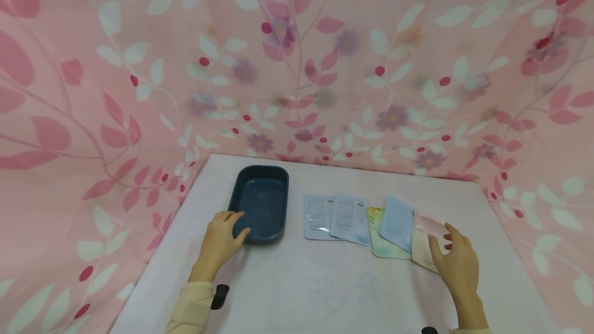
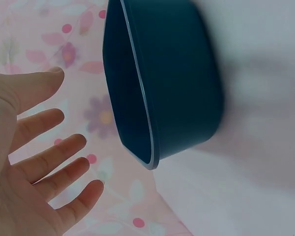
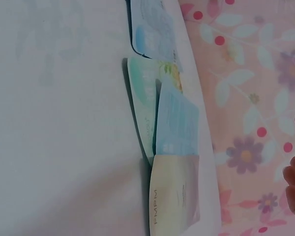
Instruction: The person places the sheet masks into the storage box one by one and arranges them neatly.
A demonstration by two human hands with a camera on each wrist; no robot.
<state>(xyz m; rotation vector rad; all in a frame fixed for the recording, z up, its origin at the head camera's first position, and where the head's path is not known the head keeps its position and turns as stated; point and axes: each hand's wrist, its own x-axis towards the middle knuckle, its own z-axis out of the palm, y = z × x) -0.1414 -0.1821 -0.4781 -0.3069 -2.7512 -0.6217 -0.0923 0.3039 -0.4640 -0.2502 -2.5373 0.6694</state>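
My left hand [image 1: 220, 241] hovers over the near left edge of a dark blue rectangular basin [image 1: 263, 205], fingers spread. In the left wrist view a gap shows between those fingers [image 2: 49, 162] and the basin's rim. On the right, my right hand [image 1: 458, 264] is above a cream-and-pink sheet mask packet [image 1: 423, 251], holding nothing. That packet overlaps a light blue packet [image 1: 396, 223], which lies over a pale green one [image 1: 389, 247] with a yellow corner. Farther left, two pale blue printed packets [image 1: 317, 219] [image 1: 350, 219] overlap each other.
A white cloth covers the table [image 1: 297, 282]. Pink floral curtains [image 1: 297, 66] hang behind it and along both sides. A black strap piece [image 1: 220, 297] shows by the left sleeve [image 1: 191, 307].
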